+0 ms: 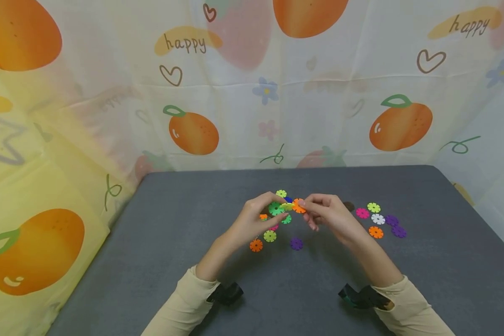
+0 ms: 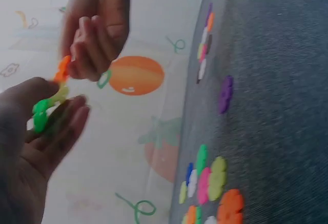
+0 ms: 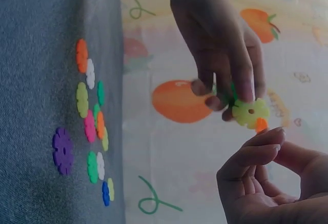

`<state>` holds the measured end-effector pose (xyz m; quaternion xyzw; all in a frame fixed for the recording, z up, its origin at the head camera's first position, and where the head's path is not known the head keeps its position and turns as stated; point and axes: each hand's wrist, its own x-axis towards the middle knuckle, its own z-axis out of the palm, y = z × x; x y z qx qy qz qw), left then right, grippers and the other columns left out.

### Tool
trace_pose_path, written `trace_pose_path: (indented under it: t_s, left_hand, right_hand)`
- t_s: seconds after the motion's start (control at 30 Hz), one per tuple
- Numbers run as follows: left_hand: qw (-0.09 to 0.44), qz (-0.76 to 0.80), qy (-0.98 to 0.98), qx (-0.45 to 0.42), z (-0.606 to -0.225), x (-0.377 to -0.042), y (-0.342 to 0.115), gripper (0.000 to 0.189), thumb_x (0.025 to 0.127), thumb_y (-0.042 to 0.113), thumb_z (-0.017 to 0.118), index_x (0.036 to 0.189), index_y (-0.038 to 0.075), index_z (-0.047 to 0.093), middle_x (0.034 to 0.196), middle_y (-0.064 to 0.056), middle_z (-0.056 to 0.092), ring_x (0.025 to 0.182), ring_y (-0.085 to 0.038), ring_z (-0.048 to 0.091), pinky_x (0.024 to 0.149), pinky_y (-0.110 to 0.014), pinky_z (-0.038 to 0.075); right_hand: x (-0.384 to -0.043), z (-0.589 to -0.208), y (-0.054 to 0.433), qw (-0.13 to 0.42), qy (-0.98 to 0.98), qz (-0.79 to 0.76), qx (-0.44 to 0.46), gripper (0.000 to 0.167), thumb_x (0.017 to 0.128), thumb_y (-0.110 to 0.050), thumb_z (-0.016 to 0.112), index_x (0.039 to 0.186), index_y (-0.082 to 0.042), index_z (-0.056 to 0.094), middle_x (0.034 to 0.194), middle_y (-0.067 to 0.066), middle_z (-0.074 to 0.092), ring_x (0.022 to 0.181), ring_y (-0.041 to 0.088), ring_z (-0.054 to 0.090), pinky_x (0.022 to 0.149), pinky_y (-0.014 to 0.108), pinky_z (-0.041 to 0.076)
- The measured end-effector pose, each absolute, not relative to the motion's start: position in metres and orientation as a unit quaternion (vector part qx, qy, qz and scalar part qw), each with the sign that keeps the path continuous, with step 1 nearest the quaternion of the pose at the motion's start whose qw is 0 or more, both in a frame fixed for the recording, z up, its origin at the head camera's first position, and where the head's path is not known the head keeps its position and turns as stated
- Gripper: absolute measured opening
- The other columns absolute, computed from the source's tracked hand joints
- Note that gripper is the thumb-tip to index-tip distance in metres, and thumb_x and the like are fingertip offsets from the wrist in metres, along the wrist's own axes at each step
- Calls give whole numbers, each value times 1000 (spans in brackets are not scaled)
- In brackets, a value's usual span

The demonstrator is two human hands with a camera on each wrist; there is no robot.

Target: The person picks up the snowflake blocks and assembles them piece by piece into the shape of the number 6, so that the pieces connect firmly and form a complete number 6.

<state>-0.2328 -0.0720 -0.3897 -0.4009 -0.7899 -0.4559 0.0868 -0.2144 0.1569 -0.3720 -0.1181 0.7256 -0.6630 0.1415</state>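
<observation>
Above the table, my left hand (image 1: pixel 252 217) pinches a small chain of notched plastic discs between thumb and fingers. In it are a green disc (image 1: pixel 276 208) and a yellow-green disc (image 3: pixel 245 115) set at an angle to each other. An orange disc (image 1: pixel 298 206) meets the yellow-green one at its edge, and my right hand (image 1: pixel 333 217) pinches it between thumb and fingertips. Most of that orange disc is covered by the fingers in the right wrist view. The right hand's other fingers curl loosely below.
Loose discs lie under and around the left hand, among them an orange disc (image 1: pixel 256 245) and a yellow-green disc (image 1: pixel 270 236). A purple disc (image 1: pixel 296 244) lies nearer the front. Several more, including a white disc (image 1: pixel 378 219), lie on the grey table (image 1: pixel 172 224) at right.
</observation>
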Motion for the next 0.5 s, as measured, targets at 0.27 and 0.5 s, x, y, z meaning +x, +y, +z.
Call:
trace_pose_path:
  t_s: [0.27, 0.5]
  left_hand:
    - [170, -467, -758, -422, -395, -231, -65, 11, 89, 3, 68, 99, 6, 64, 94, -6, 65, 83, -13, 64, 72, -20, 57]
    - [171, -468, -763, -412, -393, -229, -65, 12, 89, 4, 69, 99, 6, 64, 96, -7, 66, 87, -14, 65, 76, -22, 57]
  right_hand:
    - [-210, -374, 151, 126, 725, -666, -125, 28, 99, -27, 59, 88, -2, 61, 67, -1, 60, 53, 11, 51, 50, 26, 46]
    - [-207, -372, 144, 103, 727, -668, -120, 27, 98, -22, 60, 92, 4, 60, 66, -2, 61, 51, 9, 51, 49, 22, 44]
